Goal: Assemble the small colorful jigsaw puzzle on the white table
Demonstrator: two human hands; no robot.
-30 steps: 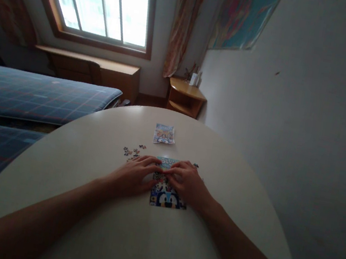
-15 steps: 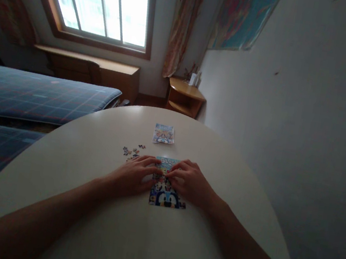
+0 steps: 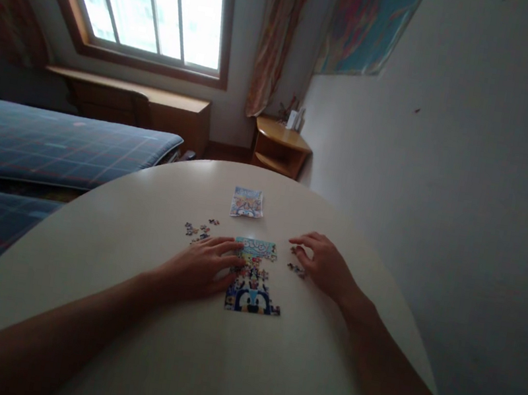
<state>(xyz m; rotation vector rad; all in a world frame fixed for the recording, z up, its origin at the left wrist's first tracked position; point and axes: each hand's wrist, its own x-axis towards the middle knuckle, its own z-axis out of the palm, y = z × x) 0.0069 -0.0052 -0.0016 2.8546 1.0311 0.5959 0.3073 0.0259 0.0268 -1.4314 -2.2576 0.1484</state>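
A partly joined jigsaw puzzle (image 3: 252, 301) with a blue cartoon dog face lies on the white table, its right side ragged with gaps. My left hand (image 3: 206, 265) rests flat along its left edge, fingers spread and fingertips on the pieces. To the right of the puzzle, my right hand (image 3: 326, 264) hovers low with thumb and forefinger apart, beside a few loose puzzle pieces (image 3: 296, 270). More loose puzzle pieces (image 3: 197, 230) lie beyond my left hand. A small printed picture sheet (image 3: 248, 203) showing a similar design lies farther back.
The round white table (image 3: 237, 367) curves close to the wall (image 3: 443, 206) on the right. A bed with a blue plaid cover (image 3: 61, 149) stands at the left. Behind are a wooden desk (image 3: 179, 102) and a corner shelf (image 3: 284, 135).
My right hand has left the puzzle and moved right to the loose pieces, its fingers now spread, uncovering the puzzle's right side. My left hand stays in place on the puzzle.
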